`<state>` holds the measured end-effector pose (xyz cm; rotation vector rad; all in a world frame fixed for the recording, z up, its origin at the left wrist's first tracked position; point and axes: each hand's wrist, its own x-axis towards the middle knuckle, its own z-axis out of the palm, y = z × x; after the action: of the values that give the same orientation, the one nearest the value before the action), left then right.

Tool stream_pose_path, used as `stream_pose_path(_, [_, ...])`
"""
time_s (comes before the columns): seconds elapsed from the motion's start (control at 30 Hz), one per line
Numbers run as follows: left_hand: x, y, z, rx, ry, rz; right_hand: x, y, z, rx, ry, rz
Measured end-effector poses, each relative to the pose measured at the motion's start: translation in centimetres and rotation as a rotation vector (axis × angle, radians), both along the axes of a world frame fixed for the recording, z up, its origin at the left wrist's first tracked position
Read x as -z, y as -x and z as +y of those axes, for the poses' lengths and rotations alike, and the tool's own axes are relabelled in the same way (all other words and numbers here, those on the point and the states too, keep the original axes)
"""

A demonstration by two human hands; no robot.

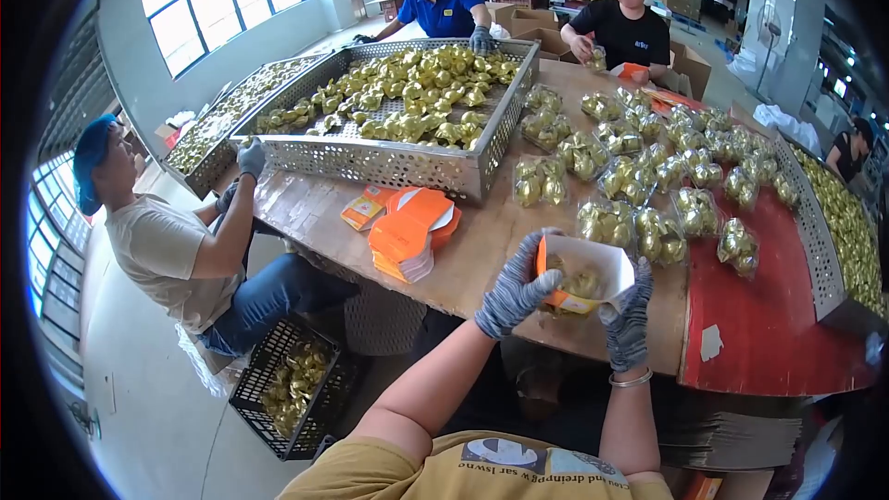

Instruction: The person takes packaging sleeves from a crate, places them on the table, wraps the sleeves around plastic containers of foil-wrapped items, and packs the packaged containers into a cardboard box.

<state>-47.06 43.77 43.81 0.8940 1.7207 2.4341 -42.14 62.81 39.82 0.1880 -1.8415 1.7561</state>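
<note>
Box in hand: an open orange-and-white cardboard box (pixel 609 267) was held above the table's near edge, with shiny gold-coloured contents (pixel 579 281) inside, partly shadowed.
Left hand: the grey knit-gloved left hand (pixel 520 287) was partly curled, gripping the box's left side.
Right hand: the grey knit-gloved right hand (pixel 628 322) was partly curled too, gripping the right side — a metal bangle (pixel 631 379) circled that wrist.
Clear packs: transparent bags of gold-foil pieces (pixel 632 181) lay beyond the box, some on the red surface (pixel 755 315) to the right.
Cartons: a stack of flat orange cartons (pixel 405 230) lay left of the box on the brown wooden table (pixel 482 255).
Tray: a perforated metal tray (pixel 370 163) of loose gold-foil pieces stood behind the cartons.
Co-workers: one person in a blue cap (pixel 167 241) sat at left, a gloved hand at the tray; two others were across the table — one holding a clear pack.
Floor: a black plastic crate (pixel 255 398) held more gold-coloured pieces.
</note>
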Motion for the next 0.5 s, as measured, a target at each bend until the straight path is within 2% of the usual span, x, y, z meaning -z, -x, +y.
stream_pose_path(0.03, [0.2, 0.2, 0.3, 0.06, -0.006, -0.004, -0.7, -0.1, 0.5, -0.007, -0.092, 0.0])
stream_pose_path(0.1, [0.4, 0.5, 0.7, 0.153, 0.026, -0.018, -2.5, -0.2, -0.1, -0.152, -0.007, 0.05])
stream_pose_path(0.23, [-0.6, 0.9, 1.0, 0.245, 0.107, -0.038, -3.7, 0.5, -0.7, -0.061, 0.099, 0.066])
stream_pose_path(0.37, [0.0, 1.5, 0.7, 0.228, 0.163, -0.101, -3.8, 1.6, -1.3, -0.028, 0.107, 0.102])
stream_pose_path(0.43, [1.2, 1.2, 0.9, 0.12, 0.14, -0.072, -3.9, 1.9, -1.3, -0.035, 0.07, 0.1])
stream_pose_path(0.5, [2.5, 1.1, 1.1, 0.141, 0.042, -0.168, -3.8, 2.1, -1.2, -0.03, -0.002, 0.085])
